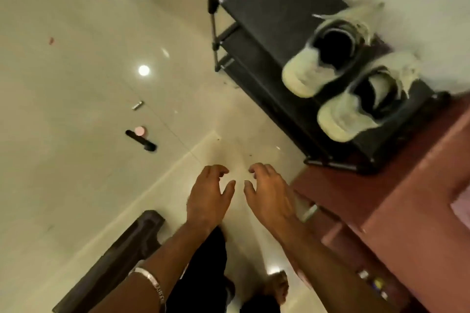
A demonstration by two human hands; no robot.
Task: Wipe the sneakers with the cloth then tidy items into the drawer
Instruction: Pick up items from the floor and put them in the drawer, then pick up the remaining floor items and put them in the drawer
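Two white sneakers stand side by side on top of a black shoe rack (262, 7) at the upper right; the far sneaker (328, 51) and the near sneaker (363, 104) point their heels toward me. My left hand (208, 198) and my right hand (269, 195) hover over the tiled floor below the rack, close together, fingers loosely curled, holding nothing. No cloth shows in this blurred view. A reddish-brown wooden cabinet (407, 211) with a drawer handle (309, 212) stands at the right.
On the floor to the left lie a black stick-shaped object (141, 140), a small pink round container (140, 131), a small silver tube (137, 105) and a red scrap (51, 40). A dark wooden piece (114, 259) lies at the lower left. My feet show at the bottom.
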